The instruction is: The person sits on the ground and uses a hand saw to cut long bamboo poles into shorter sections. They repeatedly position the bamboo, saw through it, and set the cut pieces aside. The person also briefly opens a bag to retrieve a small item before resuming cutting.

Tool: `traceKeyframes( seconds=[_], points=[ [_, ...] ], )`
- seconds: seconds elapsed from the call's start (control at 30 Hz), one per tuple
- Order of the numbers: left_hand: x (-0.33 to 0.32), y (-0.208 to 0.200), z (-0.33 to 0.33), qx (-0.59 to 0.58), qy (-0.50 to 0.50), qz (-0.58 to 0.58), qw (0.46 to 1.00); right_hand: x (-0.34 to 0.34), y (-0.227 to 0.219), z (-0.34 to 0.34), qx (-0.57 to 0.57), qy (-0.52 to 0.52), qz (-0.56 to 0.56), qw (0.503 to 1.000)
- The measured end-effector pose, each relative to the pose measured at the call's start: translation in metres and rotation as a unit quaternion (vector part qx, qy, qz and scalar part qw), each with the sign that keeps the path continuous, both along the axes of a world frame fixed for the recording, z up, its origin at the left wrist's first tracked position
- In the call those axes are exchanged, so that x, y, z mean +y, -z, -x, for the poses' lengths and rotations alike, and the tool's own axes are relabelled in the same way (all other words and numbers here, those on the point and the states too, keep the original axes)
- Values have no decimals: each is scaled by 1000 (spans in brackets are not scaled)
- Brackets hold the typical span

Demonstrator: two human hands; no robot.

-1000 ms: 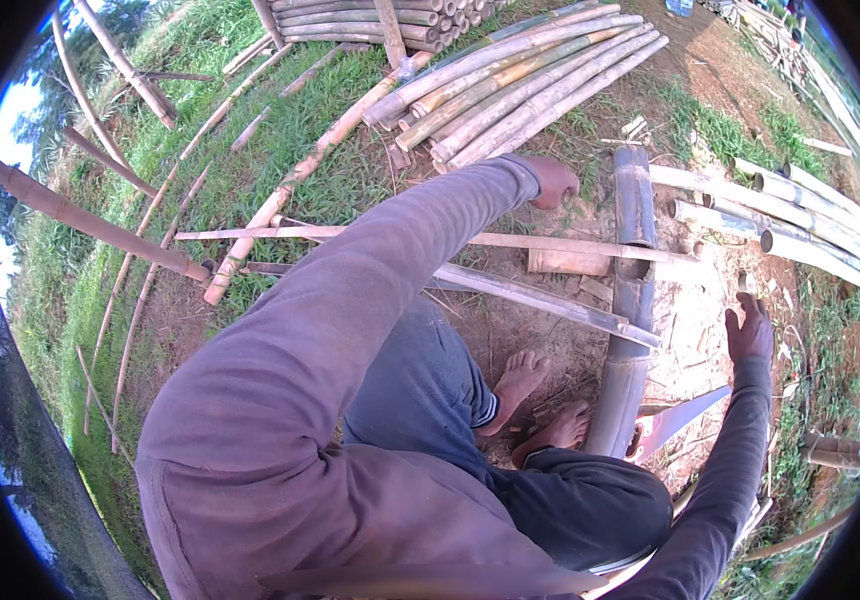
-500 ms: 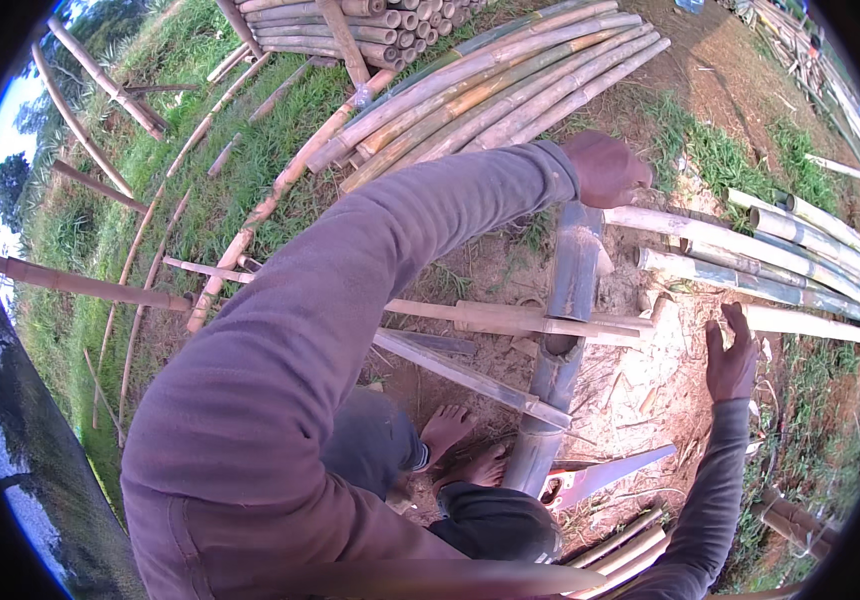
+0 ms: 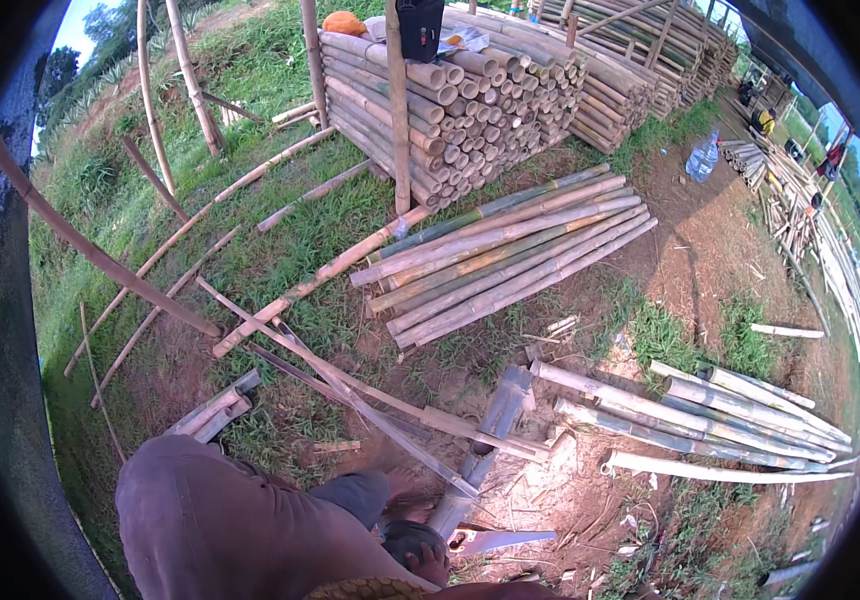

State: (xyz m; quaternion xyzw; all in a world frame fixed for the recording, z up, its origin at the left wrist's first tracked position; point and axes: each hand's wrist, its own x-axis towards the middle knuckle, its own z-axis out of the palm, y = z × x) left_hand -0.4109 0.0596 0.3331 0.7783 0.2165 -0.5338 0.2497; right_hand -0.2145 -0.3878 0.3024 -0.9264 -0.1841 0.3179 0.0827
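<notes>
My left hand [image 3: 432, 566] rests low in the picture on my dark-clothed bent knee [image 3: 412, 540]. Its fingers are partly visible, loosely spread, and nothing shows in them. My right hand is out of sight. Just right of the knee lies a hand saw [image 3: 510, 541] with a red and white handle, flat on the ground. Beyond it, a thick dark bamboo pole [image 3: 502, 405] runs away from my feet. Split bamboo strips [image 3: 390, 402] lie across this pole, their ends overlapping it. Pale sawdust [image 3: 560, 480] covers the soil alongside.
Cut bamboo poles [image 3: 520, 250] lie in a bundle ahead, with more poles [image 3: 730, 405] at right. A tall bamboo stack [image 3: 490, 120] stands behind upright posts, a dark bag [image 3: 420, 28] on top. A clear plastic bottle [image 3: 702, 158] sits far right. Slanted poles [image 3: 100, 240] stand left.
My view has lifted toward the bamboo stack. The left arm has drawn back from the far end of the thick pole to my knee. The right hand has left the picture.
</notes>
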Motion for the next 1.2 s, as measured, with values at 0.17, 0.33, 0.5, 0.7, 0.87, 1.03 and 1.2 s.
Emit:
traceKeyframes(
  seconds=[0.17, 0.33, 0.5, 0.7, 0.87, 1.03, 1.2],
  points=[
    [-26, -47, 90, -66, -170, -72, 981, -34, -53, -66, 51, 87, -18, 995],
    [25, -92, -33, -180, -280, -51, 942, -70, -93, -138, 110, 147, -31, 983],
    [81, -139, -63, -368, -538, 57, 757, -10, -129, -216, 39, 40, -59, 997],
    [218, -152, 10, -270, -277, -47, 921, 226, -184, -193, 81, 140, -220, 962],
    [321, -152, 68, -169, -438, -48, 881, 340, -200, -167, 100, 16, -202, 974],
    [386, -151, 54, -198, -480, -152, 841, 378, -171, -219, 159, 109, -147, 970],
    [410, -139, -2, -263, -487, -126, 823, 475, -179, -288, 102, -31, -92, 990]
  ],
)
